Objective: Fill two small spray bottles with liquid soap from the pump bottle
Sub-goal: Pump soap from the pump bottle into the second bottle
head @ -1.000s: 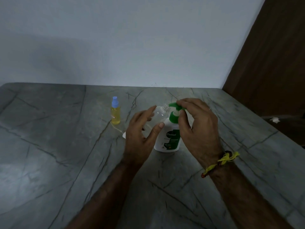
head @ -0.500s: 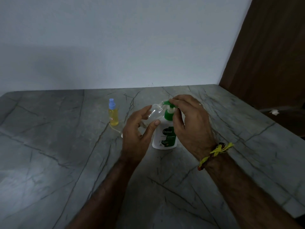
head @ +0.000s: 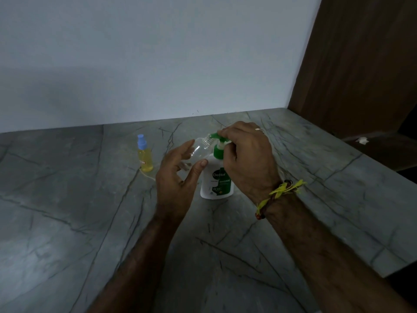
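Grey veined counter (head: 67,222) carried the Dettol pump bottle (head: 216,179), likely heavy and stable; right hand (head: 248,159) pressed its green pump head (head: 215,136). Left hand (head: 178,177) pinched the empty clear spray bottle (head: 200,149), light, probably slippery, mouth at the nozzle. A filled yellow spray bottle (head: 144,157) stood apart.

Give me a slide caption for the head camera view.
Left hand holds clear bottle at green pump, right hand on top.

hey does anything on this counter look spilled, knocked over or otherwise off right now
Nothing stands out. The pump bottle stands upright with the right hand on its pump head; the left hand tilts the clear spray bottle to the nozzle on purpose. The yellow-filled spray bottle stands upright, capped. No spill shows on the counter.
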